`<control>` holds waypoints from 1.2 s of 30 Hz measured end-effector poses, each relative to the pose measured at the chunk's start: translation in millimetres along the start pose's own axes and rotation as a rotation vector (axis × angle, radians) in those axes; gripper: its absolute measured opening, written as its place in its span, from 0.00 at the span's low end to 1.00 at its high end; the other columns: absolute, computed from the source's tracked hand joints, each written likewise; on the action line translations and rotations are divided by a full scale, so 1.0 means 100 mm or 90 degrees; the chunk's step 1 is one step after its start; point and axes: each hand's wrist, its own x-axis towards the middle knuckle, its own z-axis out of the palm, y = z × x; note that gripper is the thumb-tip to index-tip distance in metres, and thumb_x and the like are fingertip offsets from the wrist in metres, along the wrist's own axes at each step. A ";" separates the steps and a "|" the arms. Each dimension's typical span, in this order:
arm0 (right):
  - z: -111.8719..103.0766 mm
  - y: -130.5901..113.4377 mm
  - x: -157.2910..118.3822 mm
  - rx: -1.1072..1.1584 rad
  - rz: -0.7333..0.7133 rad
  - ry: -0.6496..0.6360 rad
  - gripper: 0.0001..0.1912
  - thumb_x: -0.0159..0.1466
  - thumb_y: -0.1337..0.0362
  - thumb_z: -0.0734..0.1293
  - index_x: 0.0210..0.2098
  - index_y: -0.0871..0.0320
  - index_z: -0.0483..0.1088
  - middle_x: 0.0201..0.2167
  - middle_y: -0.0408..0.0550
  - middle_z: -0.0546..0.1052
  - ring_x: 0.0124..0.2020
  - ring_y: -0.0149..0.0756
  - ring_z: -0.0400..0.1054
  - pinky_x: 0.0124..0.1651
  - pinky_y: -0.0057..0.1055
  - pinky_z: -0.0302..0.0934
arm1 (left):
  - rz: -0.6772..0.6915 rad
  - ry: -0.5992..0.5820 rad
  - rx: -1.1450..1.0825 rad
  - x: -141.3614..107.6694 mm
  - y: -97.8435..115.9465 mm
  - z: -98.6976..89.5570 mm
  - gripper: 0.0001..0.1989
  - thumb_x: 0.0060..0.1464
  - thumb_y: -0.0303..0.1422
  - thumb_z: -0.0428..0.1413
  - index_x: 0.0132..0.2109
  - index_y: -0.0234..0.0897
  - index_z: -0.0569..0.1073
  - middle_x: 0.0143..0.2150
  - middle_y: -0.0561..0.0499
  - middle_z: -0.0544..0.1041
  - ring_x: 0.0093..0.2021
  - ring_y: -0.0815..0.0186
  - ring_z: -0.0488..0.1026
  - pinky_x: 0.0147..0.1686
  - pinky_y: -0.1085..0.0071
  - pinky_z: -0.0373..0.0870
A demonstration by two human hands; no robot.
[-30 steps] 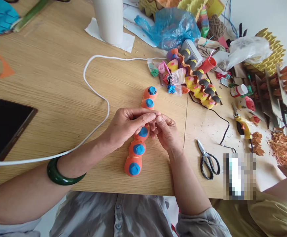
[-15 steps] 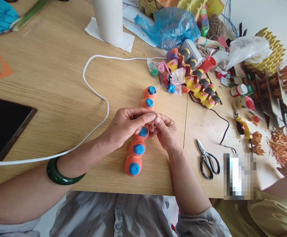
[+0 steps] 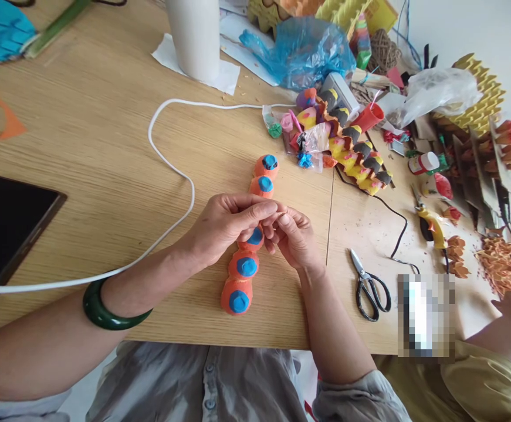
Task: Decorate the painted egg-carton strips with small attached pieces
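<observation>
My left hand and my right hand meet over the table, fingertips pinched together. Whatever lies between the fingers is too small or too hidden to make out. Beneath them stretches an orange strip of joined egg-carton cups, painted or covered in orange, each visible cup topped with a flattened blue clay-like disc. The middle of the strip is covered by my hands. A dark green bangle circles my left forearm.
Black-handled scissors lie right of my right arm. A white cable curves across the table. A dark phone or tablet lies left. Painted egg-carton strips and craft scraps crowd the back right. A co-worker's arm is at far right.
My fingertips have shifted slightly against each other, with my right thumb a little lower. The orange strip stays where it was on the table.
</observation>
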 end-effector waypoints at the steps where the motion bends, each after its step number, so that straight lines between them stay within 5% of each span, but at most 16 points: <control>1: 0.00 0.00 0.00 0.005 0.007 -0.004 0.22 0.58 0.43 0.78 0.28 0.57 0.77 0.20 0.36 0.71 0.17 0.23 0.64 0.17 0.21 0.62 | 0.001 0.001 -0.001 0.00 0.00 0.00 0.16 0.55 0.46 0.69 0.35 0.36 0.85 0.23 0.55 0.73 0.21 0.75 0.61 0.20 0.76 0.59; 20: 0.01 0.00 -0.02 -0.128 -0.060 0.058 0.22 0.66 0.45 0.73 0.26 0.56 0.74 0.21 0.38 0.74 0.20 0.26 0.68 0.24 0.25 0.65 | 0.102 0.035 0.176 -0.06 0.04 0.07 0.18 0.61 0.47 0.63 0.41 0.36 0.87 0.25 0.53 0.78 0.24 0.69 0.75 0.25 0.75 0.73; 25: 0.07 -0.03 -0.03 -0.171 -0.096 0.099 0.22 0.67 0.47 0.72 0.26 0.56 0.73 0.21 0.37 0.74 0.19 0.25 0.68 0.25 0.25 0.65 | 0.143 0.062 0.303 -0.07 -0.01 0.02 0.19 0.64 0.44 0.60 0.52 0.38 0.86 0.37 0.49 0.87 0.35 0.65 0.82 0.36 0.74 0.80; 31: 0.11 -0.05 -0.05 -0.217 -0.131 0.150 0.22 0.66 0.46 0.73 0.25 0.56 0.73 0.21 0.38 0.74 0.20 0.25 0.68 0.26 0.25 0.65 | 0.163 0.072 0.356 -0.07 -0.05 0.01 0.20 0.65 0.44 0.59 0.54 0.38 0.85 0.47 0.47 0.87 0.42 0.61 0.84 0.42 0.72 0.80; 36: 0.09 -0.03 -0.04 -0.176 -0.098 0.125 0.22 0.66 0.47 0.73 0.25 0.56 0.74 0.21 0.38 0.73 0.20 0.25 0.67 0.26 0.25 0.65 | 0.115 0.096 0.250 -0.04 -0.02 0.03 0.15 0.60 0.42 0.64 0.46 0.38 0.87 0.38 0.49 0.87 0.37 0.64 0.81 0.39 0.73 0.79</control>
